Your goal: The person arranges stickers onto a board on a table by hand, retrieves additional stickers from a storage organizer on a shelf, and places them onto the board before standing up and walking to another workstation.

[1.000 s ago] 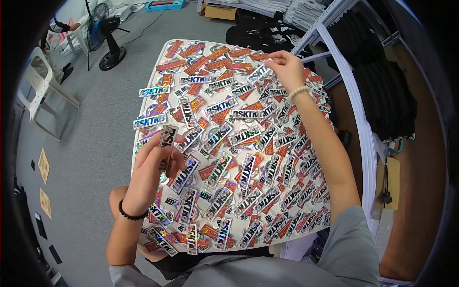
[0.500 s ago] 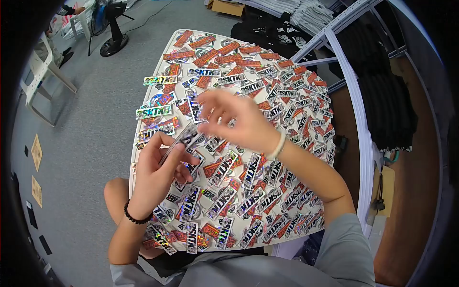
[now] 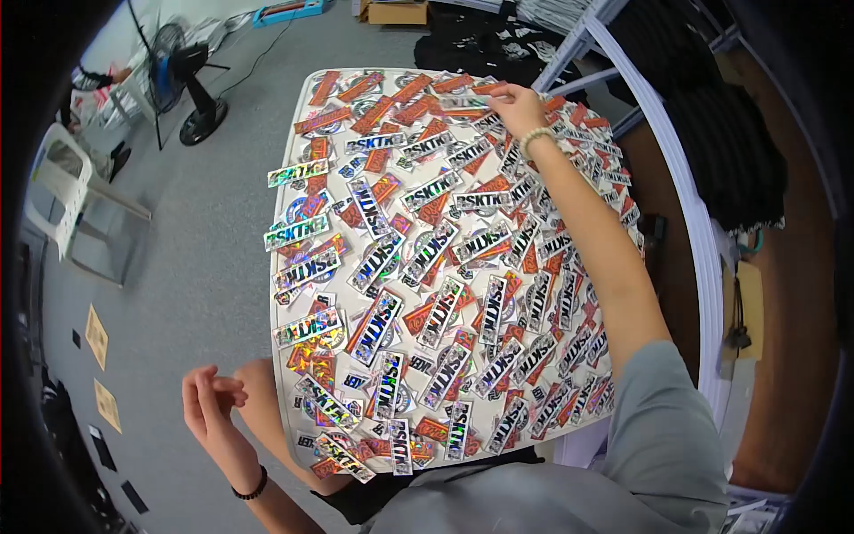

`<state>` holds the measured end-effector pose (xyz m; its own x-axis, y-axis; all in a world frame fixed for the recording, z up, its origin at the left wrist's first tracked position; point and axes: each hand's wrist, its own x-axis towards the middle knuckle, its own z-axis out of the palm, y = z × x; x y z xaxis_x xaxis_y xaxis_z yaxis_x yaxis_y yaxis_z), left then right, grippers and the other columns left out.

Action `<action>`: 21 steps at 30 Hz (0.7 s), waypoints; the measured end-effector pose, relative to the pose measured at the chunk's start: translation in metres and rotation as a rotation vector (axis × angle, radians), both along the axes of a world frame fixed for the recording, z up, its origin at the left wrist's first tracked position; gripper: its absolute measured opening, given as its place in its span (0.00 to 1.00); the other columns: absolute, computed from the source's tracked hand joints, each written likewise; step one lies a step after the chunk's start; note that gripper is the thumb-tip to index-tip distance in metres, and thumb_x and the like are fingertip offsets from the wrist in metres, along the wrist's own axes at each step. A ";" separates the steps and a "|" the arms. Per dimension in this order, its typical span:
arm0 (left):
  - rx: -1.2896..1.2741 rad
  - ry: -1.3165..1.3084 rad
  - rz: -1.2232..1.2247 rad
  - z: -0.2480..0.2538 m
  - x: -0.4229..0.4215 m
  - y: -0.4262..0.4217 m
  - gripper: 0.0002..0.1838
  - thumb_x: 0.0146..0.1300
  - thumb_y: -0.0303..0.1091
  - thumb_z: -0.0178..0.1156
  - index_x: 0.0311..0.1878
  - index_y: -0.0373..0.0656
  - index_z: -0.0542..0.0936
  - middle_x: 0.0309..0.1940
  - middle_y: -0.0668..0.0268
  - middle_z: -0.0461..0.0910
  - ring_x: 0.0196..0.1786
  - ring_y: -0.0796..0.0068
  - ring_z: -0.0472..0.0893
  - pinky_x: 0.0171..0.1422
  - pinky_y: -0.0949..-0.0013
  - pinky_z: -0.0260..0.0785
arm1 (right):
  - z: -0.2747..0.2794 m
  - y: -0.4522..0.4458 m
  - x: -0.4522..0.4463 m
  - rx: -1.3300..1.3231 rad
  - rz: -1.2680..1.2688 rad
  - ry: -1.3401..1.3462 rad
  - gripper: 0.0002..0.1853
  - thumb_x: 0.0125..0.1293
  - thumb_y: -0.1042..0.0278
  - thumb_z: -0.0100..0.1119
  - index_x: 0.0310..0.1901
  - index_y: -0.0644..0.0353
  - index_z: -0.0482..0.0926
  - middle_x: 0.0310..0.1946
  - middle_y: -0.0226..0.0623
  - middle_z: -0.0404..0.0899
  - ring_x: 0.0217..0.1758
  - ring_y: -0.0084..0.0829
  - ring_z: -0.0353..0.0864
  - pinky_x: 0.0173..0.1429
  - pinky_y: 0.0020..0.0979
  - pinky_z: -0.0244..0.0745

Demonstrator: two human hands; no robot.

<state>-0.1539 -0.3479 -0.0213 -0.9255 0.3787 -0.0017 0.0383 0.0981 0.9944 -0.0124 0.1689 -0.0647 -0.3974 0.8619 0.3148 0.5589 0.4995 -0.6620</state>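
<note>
A white table (image 3: 283, 392) carries many overlapping stickers in small groups. Silver holographic stickers with black lettering, such as this one (image 3: 374, 327), lie over red ones (image 3: 322, 120). My right hand (image 3: 519, 110) reaches to the far side of the table, fingers pinched on the end of a silver sticker (image 3: 464, 103) above red ones. Off the table's left edge, above my bare knee, my left hand (image 3: 213, 405) has loosely curled, parted fingers and no sticker visible in it.
A black fan (image 3: 203, 120) and a white plastic chair (image 3: 78, 200) stand on the left, with another person partly visible behind. On the right is a metal rack (image 3: 663, 151) with stacked dark garments (image 3: 738, 160). A cardboard box (image 3: 398, 12) sits beyond the table.
My left hand has moved down and left off the table, and the sticker it held is gone from it. My right hand has moved from beside it to the far side, now with a sticker.
</note>
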 end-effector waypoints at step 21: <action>-0.672 0.466 -0.310 -0.158 -0.111 -0.024 0.24 0.56 0.46 0.58 0.36 0.26 0.78 0.35 0.45 0.79 0.34 0.57 0.77 0.43 0.60 0.66 | 0.216 -0.383 0.451 0.794 -0.719 -0.831 0.09 0.50 0.69 0.59 0.35 0.56 0.76 0.35 0.36 0.75 0.38 0.36 0.74 0.39 0.34 0.68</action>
<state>-0.2654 -0.3718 -0.1790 -0.7428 0.6684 0.0374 0.5485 0.5756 0.6065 0.4386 -0.2137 0.1512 -0.2541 0.6574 0.7094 0.9461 0.0166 0.3235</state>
